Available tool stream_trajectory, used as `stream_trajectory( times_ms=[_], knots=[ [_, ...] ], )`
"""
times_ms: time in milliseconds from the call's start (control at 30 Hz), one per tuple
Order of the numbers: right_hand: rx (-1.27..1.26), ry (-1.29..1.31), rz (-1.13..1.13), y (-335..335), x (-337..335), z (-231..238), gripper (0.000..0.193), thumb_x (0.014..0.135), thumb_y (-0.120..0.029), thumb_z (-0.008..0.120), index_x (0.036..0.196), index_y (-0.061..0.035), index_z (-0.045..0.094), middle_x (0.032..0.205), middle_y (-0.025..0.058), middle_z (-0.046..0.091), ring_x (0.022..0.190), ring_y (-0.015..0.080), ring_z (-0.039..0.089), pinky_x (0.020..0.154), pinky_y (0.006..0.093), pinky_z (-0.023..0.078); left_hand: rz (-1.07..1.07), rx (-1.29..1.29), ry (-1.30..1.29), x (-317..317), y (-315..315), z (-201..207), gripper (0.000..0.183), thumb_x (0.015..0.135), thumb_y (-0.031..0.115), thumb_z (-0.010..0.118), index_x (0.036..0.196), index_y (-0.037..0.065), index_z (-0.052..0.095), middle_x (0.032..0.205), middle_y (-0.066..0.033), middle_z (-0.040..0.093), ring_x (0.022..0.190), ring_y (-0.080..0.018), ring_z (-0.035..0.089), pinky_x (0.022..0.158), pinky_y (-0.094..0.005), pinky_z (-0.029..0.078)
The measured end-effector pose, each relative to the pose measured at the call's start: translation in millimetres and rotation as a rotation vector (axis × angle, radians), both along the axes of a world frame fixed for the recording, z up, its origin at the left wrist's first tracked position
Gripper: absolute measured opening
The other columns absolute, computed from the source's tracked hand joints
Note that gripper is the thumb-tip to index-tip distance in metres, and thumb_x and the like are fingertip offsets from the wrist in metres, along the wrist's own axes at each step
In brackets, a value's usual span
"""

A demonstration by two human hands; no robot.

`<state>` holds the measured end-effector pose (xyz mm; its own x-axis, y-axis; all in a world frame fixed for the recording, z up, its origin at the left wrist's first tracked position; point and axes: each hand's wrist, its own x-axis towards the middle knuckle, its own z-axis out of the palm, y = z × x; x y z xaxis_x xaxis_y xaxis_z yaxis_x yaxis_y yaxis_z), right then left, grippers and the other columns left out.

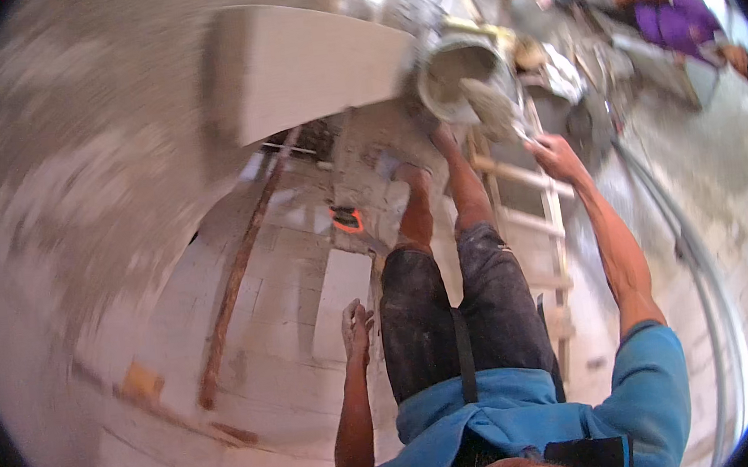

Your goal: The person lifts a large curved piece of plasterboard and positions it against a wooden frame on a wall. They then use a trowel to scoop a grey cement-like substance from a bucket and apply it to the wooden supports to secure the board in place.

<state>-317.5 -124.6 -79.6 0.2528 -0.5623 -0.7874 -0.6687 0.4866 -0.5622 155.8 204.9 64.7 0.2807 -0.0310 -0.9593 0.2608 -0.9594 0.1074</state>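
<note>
My right hand (556, 160) is wrapped round the handle of a trowel (493, 109), its blade coated in grey mortar. The blade is over the near right rim of a round bucket (426, 93) with grey wet mix inside; whether they touch I cannot tell. My left hand (358, 329) hangs low beside my left thigh, fingers loosely bent and partly apart, with nothing visible in it. In the picture it overlaps the edge of a pale block (342, 301).
A large pale slab (313, 73) lies ahead on the left. An orange-edged tool (347, 219) is near my feet. A wooden ladder (526, 172) stands right of my legs, a brown pole (247, 268) left. Grey hoses (675, 227) curve at right. Another person in purple (676, 22) is at far right.
</note>
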Motion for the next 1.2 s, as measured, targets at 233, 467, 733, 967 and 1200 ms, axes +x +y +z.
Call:
stream_trajectory(
  times_ms=[233, 467, 733, 967, 1200],
  knots=[
    [0.048, -0.061, 0.350, -115, 68, 261, 0.042, 0.092, -0.043, 0.064, 0.073, -0.0072, 0.054, 0.058, -0.0028, 0.046, 0.048, 0.0081, 0.046, 0.044, 0.0272, 0.035, -0.061, -0.279, -0.325, 9, 42, 32, 0.042, 0.099, 0.037, 0.057, 0.126, 0.005, 0.057, 0.114, -0.0081, 0.062, 0.103, -0.0141, 0.060, 0.086, -0.0320, 0.049],
    [-0.015, -0.011, 0.914, -170, 248, 490, 0.032, 0.099, -0.036, 0.059, 0.100, -0.0047, 0.064, 0.066, 0.0015, 0.058, 0.057, 0.0093, 0.054, 0.048, 0.0295, 0.044, 0.433, -0.528, -0.193, -46, 80, -26, 0.039, 0.096, 0.030, 0.057, 0.129, 0.009, 0.054, 0.109, -0.0054, 0.060, 0.095, -0.0172, 0.057, 0.080, -0.0336, 0.048],
    [-0.075, -0.445, 1.131, -100, 462, 565, 0.044, 0.099, -0.049, 0.054, 0.094, -0.0060, 0.062, 0.063, -0.0014, 0.052, 0.048, 0.0064, 0.046, 0.042, 0.0250, 0.038, 0.810, -0.449, -0.185, -163, 180, -77, 0.057, 0.096, 0.040, 0.059, 0.144, 0.017, 0.041, 0.134, -0.0057, 0.055, 0.110, -0.0209, 0.062, 0.087, -0.0388, 0.054],
    [-1.299, -0.552, 1.405, -37, 565, 565, 0.041, 0.100, -0.043, 0.053, 0.107, -0.0042, 0.066, 0.077, 0.0089, 0.065, 0.061, 0.0206, 0.066, 0.051, 0.0359, 0.052, 1.206, -0.272, -0.135, -222, 203, -39, 0.058, 0.096, 0.050, 0.057, 0.144, 0.022, 0.041, 0.128, -0.0057, 0.055, 0.110, -0.0221, 0.062, 0.098, -0.0455, 0.049],
    [-1.471, 0.114, 1.366, 9, 545, 568, 0.034, 0.097, -0.034, 0.056, 0.118, -0.0081, 0.062, 0.105, 0.0116, 0.065, 0.086, 0.0299, 0.071, 0.071, 0.0456, 0.060, 1.240, -0.407, -0.200, -221, 196, -15, 0.068, 0.093, 0.056, 0.060, 0.145, 0.017, 0.041, 0.132, -0.0075, 0.055, 0.114, -0.0254, 0.059, 0.098, -0.0478, 0.050]
  ],
)
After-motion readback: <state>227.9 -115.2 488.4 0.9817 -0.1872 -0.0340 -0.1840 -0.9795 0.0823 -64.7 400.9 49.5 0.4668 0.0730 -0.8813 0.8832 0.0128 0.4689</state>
